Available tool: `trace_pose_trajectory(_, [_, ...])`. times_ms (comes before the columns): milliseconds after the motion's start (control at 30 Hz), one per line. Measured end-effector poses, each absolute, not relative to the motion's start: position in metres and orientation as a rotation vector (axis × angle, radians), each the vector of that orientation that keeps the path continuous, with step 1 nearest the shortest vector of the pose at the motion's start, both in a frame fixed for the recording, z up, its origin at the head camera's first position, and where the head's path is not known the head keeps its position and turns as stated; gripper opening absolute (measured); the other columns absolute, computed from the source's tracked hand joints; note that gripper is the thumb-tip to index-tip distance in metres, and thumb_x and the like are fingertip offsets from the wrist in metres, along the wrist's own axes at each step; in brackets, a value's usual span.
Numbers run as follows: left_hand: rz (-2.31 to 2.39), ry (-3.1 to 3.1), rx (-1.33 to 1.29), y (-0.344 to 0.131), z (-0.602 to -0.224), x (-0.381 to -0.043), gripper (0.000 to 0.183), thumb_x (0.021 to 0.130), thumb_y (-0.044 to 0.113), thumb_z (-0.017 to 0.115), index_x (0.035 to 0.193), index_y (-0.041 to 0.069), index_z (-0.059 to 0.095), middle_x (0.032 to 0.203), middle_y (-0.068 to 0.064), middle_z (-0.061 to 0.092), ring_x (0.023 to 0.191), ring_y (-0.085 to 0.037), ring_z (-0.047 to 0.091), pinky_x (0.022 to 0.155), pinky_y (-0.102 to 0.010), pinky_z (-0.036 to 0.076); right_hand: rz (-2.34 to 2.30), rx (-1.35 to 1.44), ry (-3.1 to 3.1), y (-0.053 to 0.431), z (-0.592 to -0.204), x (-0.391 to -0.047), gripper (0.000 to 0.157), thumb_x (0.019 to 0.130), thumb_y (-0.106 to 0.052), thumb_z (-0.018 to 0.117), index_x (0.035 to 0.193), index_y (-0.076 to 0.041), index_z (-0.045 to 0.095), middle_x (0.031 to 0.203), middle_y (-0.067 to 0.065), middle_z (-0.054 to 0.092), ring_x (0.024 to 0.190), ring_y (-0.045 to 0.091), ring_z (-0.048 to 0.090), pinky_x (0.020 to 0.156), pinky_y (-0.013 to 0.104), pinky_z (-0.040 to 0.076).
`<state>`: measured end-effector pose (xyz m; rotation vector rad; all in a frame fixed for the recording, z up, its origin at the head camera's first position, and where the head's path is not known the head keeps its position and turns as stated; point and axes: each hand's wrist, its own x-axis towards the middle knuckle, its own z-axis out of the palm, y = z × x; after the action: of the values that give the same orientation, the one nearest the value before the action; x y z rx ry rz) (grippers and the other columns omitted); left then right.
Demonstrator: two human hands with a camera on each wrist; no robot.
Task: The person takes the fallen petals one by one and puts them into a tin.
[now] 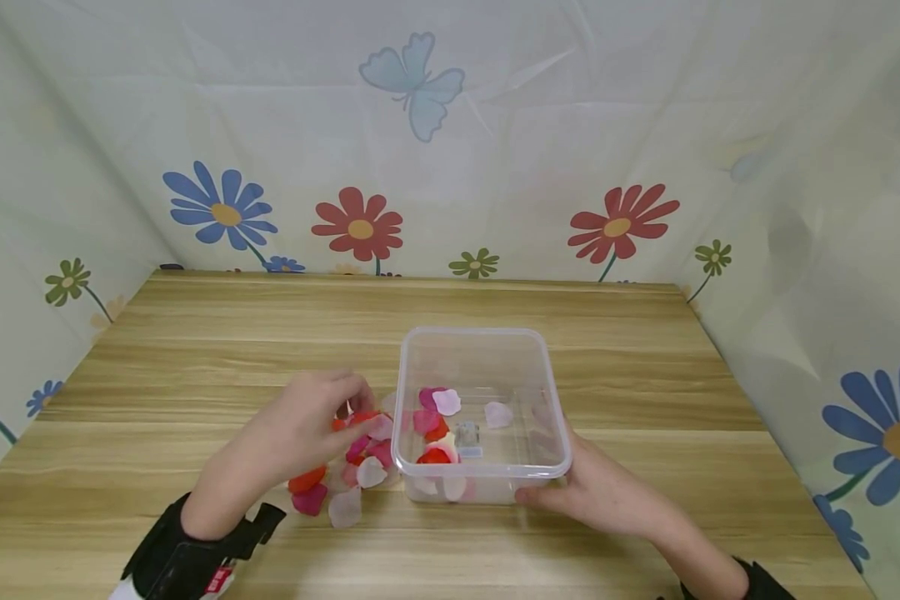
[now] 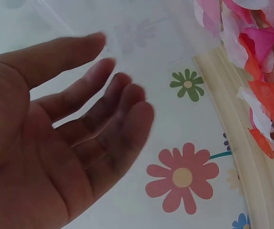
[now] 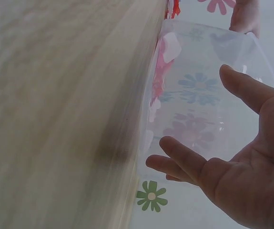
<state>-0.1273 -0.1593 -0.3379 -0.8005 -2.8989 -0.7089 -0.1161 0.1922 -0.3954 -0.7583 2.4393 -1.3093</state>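
Note:
A clear plastic box stands on the wooden table with its top open. Pink, red and white petals lie inside, mostly toward its left. My left hand is over a heap of loose petals left of the box. Its fingers are loosely bent, and in the left wrist view nothing lies between the thumb and fingertips. At the box's lower right corner rests my right hand, its thumb on the near wall. The right wrist view shows that hand's fingers spread along the wall.
Wood-grain tabletop extends around the box and heap. A white cloth backdrop printed with flowers closes off the back and both sides. A small pale printed patch shows at the box's bottom.

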Motion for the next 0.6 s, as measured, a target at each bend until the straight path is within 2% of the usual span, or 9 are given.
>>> trace_pose_trajectory(200, [-0.713,-3.231,-0.735,-0.159,-0.338,-0.124,0.030,0.074,0.017,0.088,0.095,0.019,0.067,0.085,0.008,0.056,0.076,-0.013,0.055,0.062,-0.019,0.048,-1.312,-0.750,2.435,0.192,-0.395,-0.116,0.105,0.080,-0.025,0.084,0.155,-0.030,0.010,0.139,0.005,0.046,0.119,0.024,0.055,0.097,0.034,0.042])
trace_pose_trajectory(433, [-0.785,-3.496,-0.652,-0.155,-0.343,-0.120,0.026,0.076,0.014,0.086,0.089,0.018,0.064,0.082,0.003,0.056,0.073,-0.016,0.054,0.059,-0.025,0.047,-1.313,-0.748,2.432,0.192,-0.395,-0.116,0.106,0.081,-0.026,0.083,0.155,-0.031,0.009,0.140,0.005,0.045,0.120,0.025,0.054,0.098,0.035,0.041])
trace_pose_trajectory(600, [-0.748,-3.543,-0.693,-0.150,-0.349,-0.118,0.030,0.073,0.012,0.087,0.087,0.017,0.061,0.076,0.001,0.054,0.073,-0.016,0.052,0.060,-0.027,0.043,-1.320,-0.755,2.426,0.192,-0.395,-0.116,0.106,0.080,-0.025,0.083,0.155,-0.031,0.009,0.140,0.005,0.045,0.121,0.026,0.053,0.098,0.036,0.041])
